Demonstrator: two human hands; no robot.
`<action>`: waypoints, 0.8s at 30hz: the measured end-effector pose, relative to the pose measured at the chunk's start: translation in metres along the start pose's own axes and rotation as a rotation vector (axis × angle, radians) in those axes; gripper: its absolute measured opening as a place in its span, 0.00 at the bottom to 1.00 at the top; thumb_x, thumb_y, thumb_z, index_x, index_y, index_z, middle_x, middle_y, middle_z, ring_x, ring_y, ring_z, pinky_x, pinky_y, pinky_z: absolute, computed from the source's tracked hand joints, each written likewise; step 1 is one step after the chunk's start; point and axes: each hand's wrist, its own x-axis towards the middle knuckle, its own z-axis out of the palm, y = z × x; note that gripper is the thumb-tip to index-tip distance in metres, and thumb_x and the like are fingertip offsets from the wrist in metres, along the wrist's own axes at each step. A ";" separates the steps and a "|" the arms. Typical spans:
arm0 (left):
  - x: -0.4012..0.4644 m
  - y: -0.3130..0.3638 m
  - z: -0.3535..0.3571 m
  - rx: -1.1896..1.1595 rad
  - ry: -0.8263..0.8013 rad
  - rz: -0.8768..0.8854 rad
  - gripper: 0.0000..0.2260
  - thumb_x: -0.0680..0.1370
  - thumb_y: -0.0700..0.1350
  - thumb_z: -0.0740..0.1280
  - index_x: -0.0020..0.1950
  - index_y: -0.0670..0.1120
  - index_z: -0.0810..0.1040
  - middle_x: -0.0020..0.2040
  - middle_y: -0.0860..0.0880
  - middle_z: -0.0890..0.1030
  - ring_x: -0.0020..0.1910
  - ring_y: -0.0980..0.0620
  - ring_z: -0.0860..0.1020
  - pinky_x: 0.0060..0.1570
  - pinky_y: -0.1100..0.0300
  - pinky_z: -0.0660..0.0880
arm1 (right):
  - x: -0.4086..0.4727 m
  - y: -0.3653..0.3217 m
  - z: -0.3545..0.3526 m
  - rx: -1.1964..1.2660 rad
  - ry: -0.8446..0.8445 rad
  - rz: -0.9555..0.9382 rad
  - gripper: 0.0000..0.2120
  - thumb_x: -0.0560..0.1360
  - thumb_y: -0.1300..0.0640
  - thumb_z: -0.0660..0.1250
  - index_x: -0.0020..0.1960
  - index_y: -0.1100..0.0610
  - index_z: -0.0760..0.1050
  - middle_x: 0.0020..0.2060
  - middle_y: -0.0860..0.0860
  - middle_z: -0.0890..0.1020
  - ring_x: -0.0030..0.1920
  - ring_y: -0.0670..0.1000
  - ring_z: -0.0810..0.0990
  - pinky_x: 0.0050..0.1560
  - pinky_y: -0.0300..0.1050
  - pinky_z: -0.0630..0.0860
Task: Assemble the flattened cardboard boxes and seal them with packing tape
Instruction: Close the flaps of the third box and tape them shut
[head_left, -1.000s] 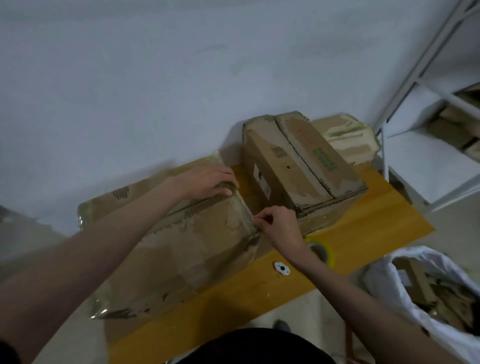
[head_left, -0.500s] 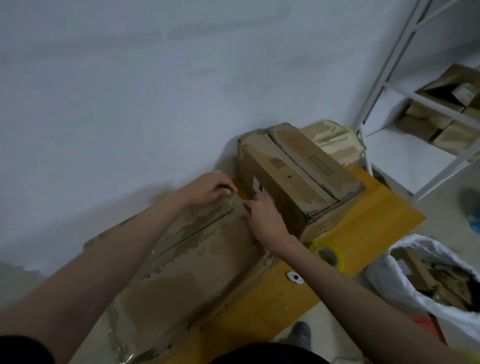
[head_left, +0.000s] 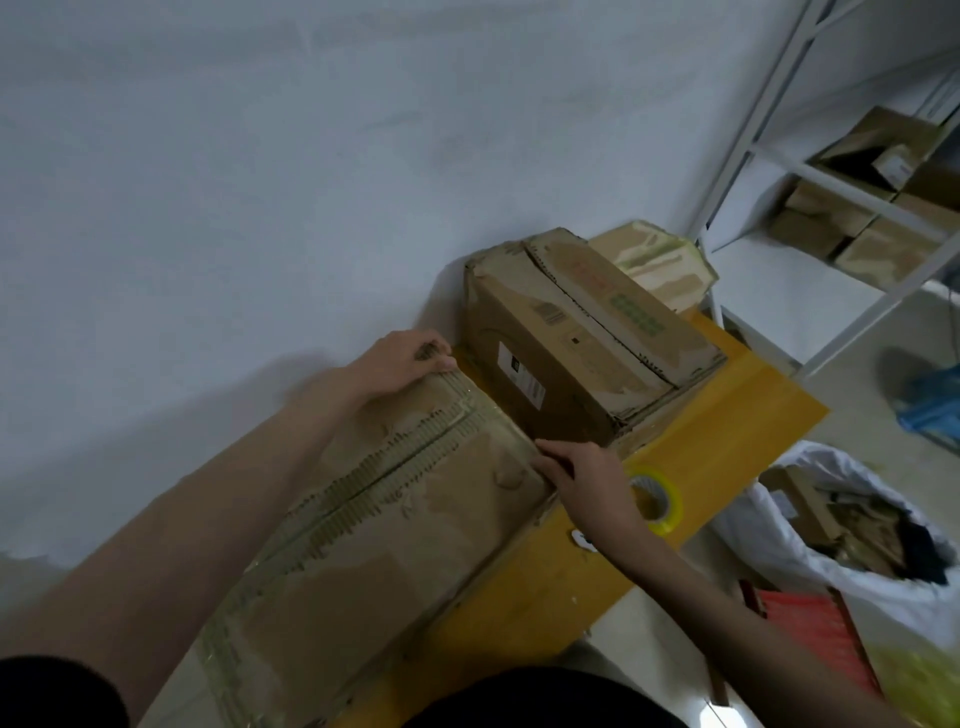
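Observation:
A worn, flattened cardboard box (head_left: 374, 525) with old tape strips lies on the yellow wooden table (head_left: 737, 415). My left hand (head_left: 400, 361) grips its far corner by the wall, fingers curled over the edge. My right hand (head_left: 587, 478) pinches the near right corner of the same box. An assembled cardboard box (head_left: 582, 338) stands just behind, to the right. A roll of clear packing tape (head_left: 657, 499) with a yellow core lies on the table, partly hidden behind my right wrist.
Another flattened box (head_left: 660, 260) leans behind the assembled one. A white metal shelf (head_left: 831, 182) with cardboard boxes stands at right. A white sack (head_left: 800, 561) of scraps and a red object (head_left: 815, 623) sit on the floor. A small white object (head_left: 579, 538) lies by my right wrist.
My right hand slid from the far edge near my left hand down to the box's near right corner. The left hand stayed on the far corner. The view came closer.

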 end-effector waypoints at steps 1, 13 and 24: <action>-0.001 0.000 0.001 0.020 -0.011 -0.012 0.24 0.76 0.69 0.61 0.62 0.54 0.76 0.59 0.51 0.80 0.58 0.50 0.77 0.54 0.56 0.71 | -0.002 0.001 0.004 0.010 -0.011 0.017 0.17 0.84 0.55 0.60 0.72 0.55 0.73 0.52 0.51 0.85 0.31 0.38 0.75 0.33 0.30 0.72; -0.019 0.039 0.016 0.262 -0.059 0.193 0.17 0.80 0.60 0.63 0.62 0.55 0.82 0.71 0.53 0.74 0.75 0.52 0.63 0.75 0.47 0.53 | 0.000 0.007 0.000 0.212 -0.160 0.080 0.19 0.85 0.55 0.55 0.75 0.53 0.69 0.57 0.50 0.82 0.54 0.59 0.81 0.55 0.57 0.79; -0.025 0.074 0.030 0.013 -0.122 0.123 0.10 0.77 0.44 0.73 0.57 0.50 0.85 0.48 0.60 0.81 0.49 0.67 0.76 0.46 0.77 0.64 | -0.004 0.024 -0.010 0.372 -0.328 0.099 0.23 0.86 0.53 0.54 0.80 0.51 0.58 0.74 0.50 0.69 0.71 0.54 0.70 0.70 0.51 0.71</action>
